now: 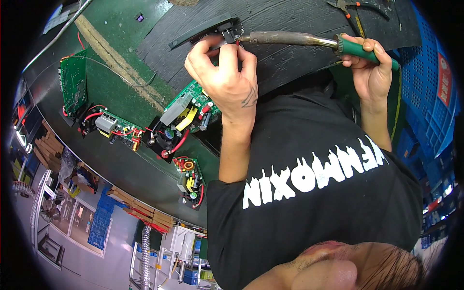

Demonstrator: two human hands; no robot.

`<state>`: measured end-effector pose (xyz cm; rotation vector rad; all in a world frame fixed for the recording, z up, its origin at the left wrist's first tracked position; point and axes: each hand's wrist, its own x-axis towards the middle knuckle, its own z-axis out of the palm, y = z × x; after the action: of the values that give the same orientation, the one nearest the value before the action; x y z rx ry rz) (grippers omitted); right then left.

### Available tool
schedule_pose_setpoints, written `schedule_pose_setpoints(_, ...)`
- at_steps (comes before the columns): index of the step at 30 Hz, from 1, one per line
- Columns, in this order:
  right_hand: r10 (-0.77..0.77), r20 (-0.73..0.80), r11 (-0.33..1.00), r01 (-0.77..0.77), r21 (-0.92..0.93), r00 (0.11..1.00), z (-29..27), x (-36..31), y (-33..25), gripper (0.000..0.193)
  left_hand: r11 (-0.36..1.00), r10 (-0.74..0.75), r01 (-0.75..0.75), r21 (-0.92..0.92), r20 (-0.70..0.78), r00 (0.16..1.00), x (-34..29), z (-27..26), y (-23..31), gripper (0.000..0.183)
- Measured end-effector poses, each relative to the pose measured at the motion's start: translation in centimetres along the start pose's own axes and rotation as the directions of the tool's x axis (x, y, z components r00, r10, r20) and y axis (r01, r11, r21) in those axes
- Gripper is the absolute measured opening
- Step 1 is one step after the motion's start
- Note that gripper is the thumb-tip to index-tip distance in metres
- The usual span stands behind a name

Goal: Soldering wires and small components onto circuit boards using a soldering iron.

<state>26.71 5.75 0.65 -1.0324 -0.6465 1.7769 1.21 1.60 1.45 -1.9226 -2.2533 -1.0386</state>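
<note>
My right hand [367,67] is closed round the green handle of a soldering iron [295,38]. The iron lies nearly level, its tip pointing left at small metal terminals on a black panel [203,32]. My left hand [224,72] is closed at the panel's near edge, beside the tip. A bit of red wire [237,43] shows between its fingertips, which partly hide the panel. Just below this hand lies a green circuit board [186,108] with a grey heat sink, yellow parts and a black fan [166,137].
More circuit boards [118,126] with red wires lie to the left, one standing upright [73,86]. A smaller board [190,181] is near the bench edge. Orange-handled pliers [344,7] lie at the far right of the black mat [290,63]. A blue perforated crate [423,67] stands at right.
</note>
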Motion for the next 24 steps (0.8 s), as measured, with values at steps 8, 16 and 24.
schedule_pose_setpoints(8,0.010,-0.049,0.999,-0.008,0.047,0.999,-0.9,0.1,-0.4,0.021,1.000,0.002,-0.002,0.007,-0.012,1.000,0.0,0.0,-0.1,0.016)
schedule_pose_setpoints(16,-0.003,-0.075,0.998,0.008,0.063,0.997,-1.4,0.2,-0.7,0.021,1.000,0.013,-0.013,0.012,-0.017,1.000,0.1,0.0,-0.1,0.014)
schedule_pose_setpoints(24,-0.005,-0.120,0.997,0.013,0.070,0.993,-1.8,0.3,-0.8,0.020,1.000,0.004,-0.004,-0.012,-0.024,1.000,0.0,0.1,-0.2,0.014)
